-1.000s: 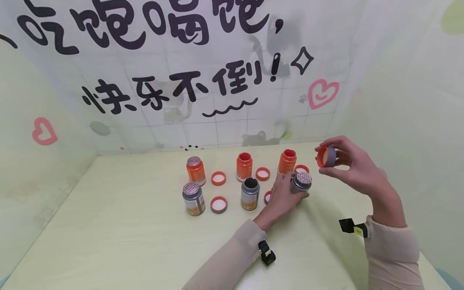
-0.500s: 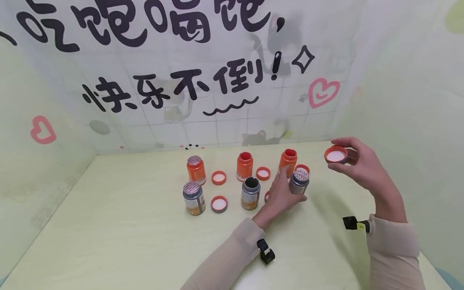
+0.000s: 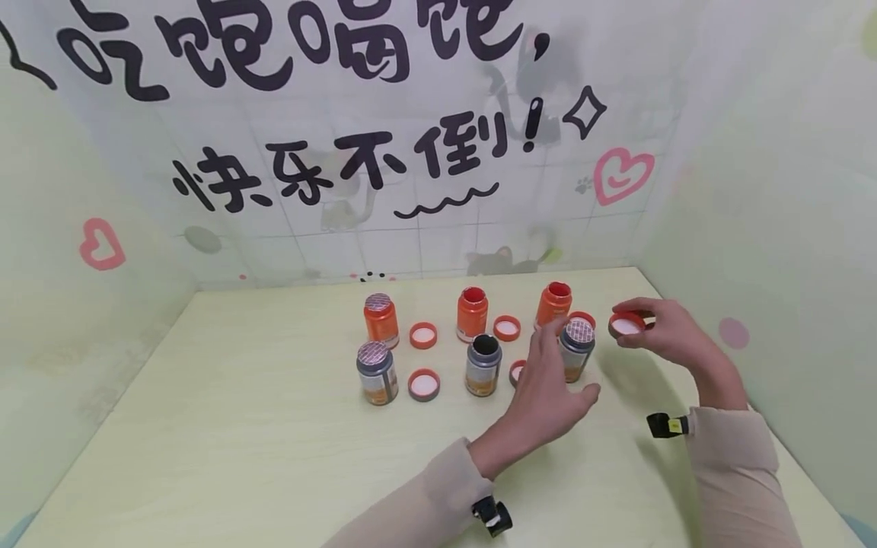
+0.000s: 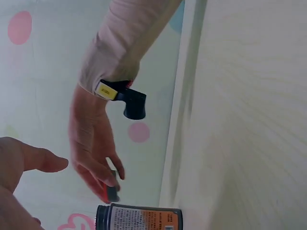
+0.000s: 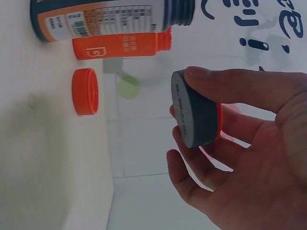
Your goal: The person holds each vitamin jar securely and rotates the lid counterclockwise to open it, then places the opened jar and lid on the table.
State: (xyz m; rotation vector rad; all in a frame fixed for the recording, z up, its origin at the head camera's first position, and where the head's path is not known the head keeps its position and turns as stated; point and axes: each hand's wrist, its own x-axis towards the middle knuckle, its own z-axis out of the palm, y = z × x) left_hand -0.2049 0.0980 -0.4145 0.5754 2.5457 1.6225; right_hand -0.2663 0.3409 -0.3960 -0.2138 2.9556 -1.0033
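Observation:
My right hand (image 3: 674, 339) pinches a grey screw lid (image 3: 626, 325) with an orange rim, its white inner side turned up, above the table at the right. In the right wrist view, thumb and fingers hold this lid (image 5: 199, 110) by its edge. A grey jar (image 3: 577, 354) with a patterned foil seal stands upright just left of the lid. Beside that jar my left hand (image 3: 537, 399) holds nothing, its fingers extended and thumb spread. In the left wrist view a gap shows between thumb and jar (image 4: 144, 218).
Left of the hands stand a foil-sealed orange jar (image 3: 381, 323), a foil-sealed grey jar (image 3: 377, 377), an uncovered orange jar (image 3: 473, 316) and an uncovered grey jar (image 3: 483, 369). Another uncovered orange jar (image 3: 553, 303) stands behind. Several lids (image 3: 424, 385) lie beside the jars, white side up.
My left hand has let go of the grey jar and drawn back toward me. The right hand has turned the lid inner side up and lowered it toward the table.

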